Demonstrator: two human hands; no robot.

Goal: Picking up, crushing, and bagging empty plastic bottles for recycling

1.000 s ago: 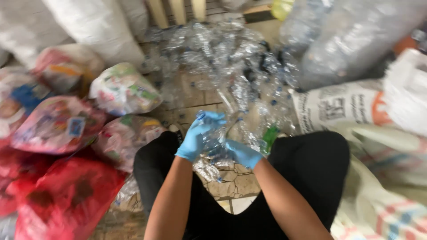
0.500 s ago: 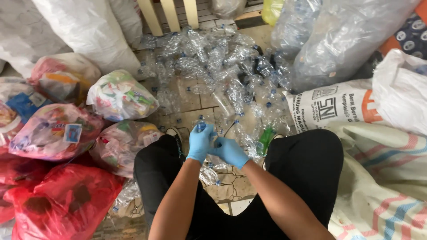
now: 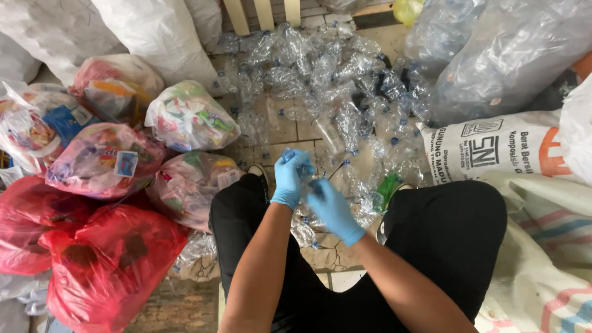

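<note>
Between the knees, left hand (image 3: 290, 179) and right hand (image 3: 330, 208) pinch a crushed bottle (image 3: 306, 174); slick gloves could let it slip into the pile (image 3: 333, 80).

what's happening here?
A seated person in blue gloves holds a clear plastic bottle between both hands: left hand wrapped around it, right hand at its near end. A heap of crushed clear bottles covers the tiled floor ahead. Tied bags of mixed waste sit to the left, big sacks to the right.
</note>
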